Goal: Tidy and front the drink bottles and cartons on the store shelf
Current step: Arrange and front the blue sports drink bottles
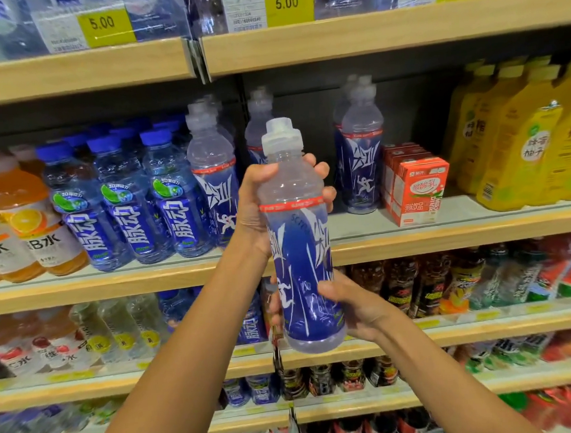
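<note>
Both hands grip blue sports bottle [301,245] upright: left hand [259,204] at neck, right hand [351,304] near base.

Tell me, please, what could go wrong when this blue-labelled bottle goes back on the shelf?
The clear plastic bottle with the blue label, gripped by the left hand and right hand, might knock the tall matching bottle beside the shelf gap. That one stands next to the red-and-white drink cartons, so a nudge could topple them too.
</note>
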The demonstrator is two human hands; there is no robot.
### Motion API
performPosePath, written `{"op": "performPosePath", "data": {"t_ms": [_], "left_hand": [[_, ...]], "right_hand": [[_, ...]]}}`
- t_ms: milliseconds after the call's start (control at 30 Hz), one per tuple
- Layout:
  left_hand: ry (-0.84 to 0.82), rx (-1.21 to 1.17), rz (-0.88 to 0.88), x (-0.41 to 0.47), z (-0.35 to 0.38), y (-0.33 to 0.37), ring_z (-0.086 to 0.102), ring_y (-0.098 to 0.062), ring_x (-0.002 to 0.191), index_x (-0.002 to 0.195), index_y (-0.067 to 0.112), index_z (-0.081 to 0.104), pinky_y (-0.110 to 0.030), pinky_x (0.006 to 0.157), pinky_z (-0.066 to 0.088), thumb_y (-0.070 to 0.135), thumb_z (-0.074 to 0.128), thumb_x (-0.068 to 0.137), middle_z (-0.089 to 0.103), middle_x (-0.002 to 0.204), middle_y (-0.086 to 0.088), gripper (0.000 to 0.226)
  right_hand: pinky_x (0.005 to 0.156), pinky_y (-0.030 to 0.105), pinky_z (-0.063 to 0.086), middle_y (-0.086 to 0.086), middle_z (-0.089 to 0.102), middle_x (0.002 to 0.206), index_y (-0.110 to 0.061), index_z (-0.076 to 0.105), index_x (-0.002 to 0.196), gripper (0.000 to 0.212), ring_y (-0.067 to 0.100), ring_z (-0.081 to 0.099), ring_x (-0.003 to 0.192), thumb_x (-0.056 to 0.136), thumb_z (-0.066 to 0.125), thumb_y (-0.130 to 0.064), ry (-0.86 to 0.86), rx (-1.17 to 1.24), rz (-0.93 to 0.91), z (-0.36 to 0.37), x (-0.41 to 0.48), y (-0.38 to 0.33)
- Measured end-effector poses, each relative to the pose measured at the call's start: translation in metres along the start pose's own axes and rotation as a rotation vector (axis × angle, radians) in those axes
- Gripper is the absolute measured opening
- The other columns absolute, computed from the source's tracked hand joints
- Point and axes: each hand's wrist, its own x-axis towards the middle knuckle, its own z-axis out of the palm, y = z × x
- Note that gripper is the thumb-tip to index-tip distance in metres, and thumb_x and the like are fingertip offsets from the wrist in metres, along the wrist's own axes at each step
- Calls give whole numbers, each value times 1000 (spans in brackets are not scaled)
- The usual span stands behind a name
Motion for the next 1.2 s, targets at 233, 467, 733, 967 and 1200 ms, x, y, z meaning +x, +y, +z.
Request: {"op": "performPosePath", "data": {"t_ms": [233, 467, 733, 967, 1200], "left_hand": [[398, 447, 28, -3, -10, -1, 69, -22, 95, 113, 10, 63, -33, 80, 56, 53, 86, 49, 71, 107, -9, 80], [832, 1100, 398, -3, 2, -13, 67, -23, 97, 100, 13, 64, -35, 84, 54, 34, 53, 97, 70, 100, -8, 24], [976, 1049, 481, 20, 18, -39, 63, -5, 95, 115, 20, 57, -14, 74, 50, 41, 77, 76, 65, 104, 6, 48], [847, 724, 387, 20, 16, -17, 66, -9, 68, 84, 21, 64, -27, 67, 54, 19, 75, 75, 68, 70, 9, 14], [239, 210, 131, 19, 13, 6, 64, -21, 68, 91, 9, 67, -29, 63, 53, 30, 86, 47, 65, 86, -8, 52]], "right_hand": [[75, 34, 57, 5, 73, 88, -15, 66, 99, 49, 21, 70, 81, 56, 78, -35, 367, -171, -56, -3, -1, 0], [61, 14, 52, -12, 72, 88, -26, 58, 103, 37, 1, 68, 79, 73, 81, -25, 782, -465, -168, -8, 4, -5], [76, 28, 55, -5, 65, 107, -25, 44, 125, 65, 6, 65, 90, 72, 79, -37, 932, -724, -238, 0, 8, 9], [80, 20, 53, -11, 69, 108, -27, 54, 120, 68, 6, 65, 101, 64, 75, -60, 598, -453, -185, -13, -9, -5], [95, 42, 51, 14, 65, 118, -11, 55, 129, 78, 29, 64, 107, 72, 68, -63, 25, 84, -25, -16, -8, -15]]}}
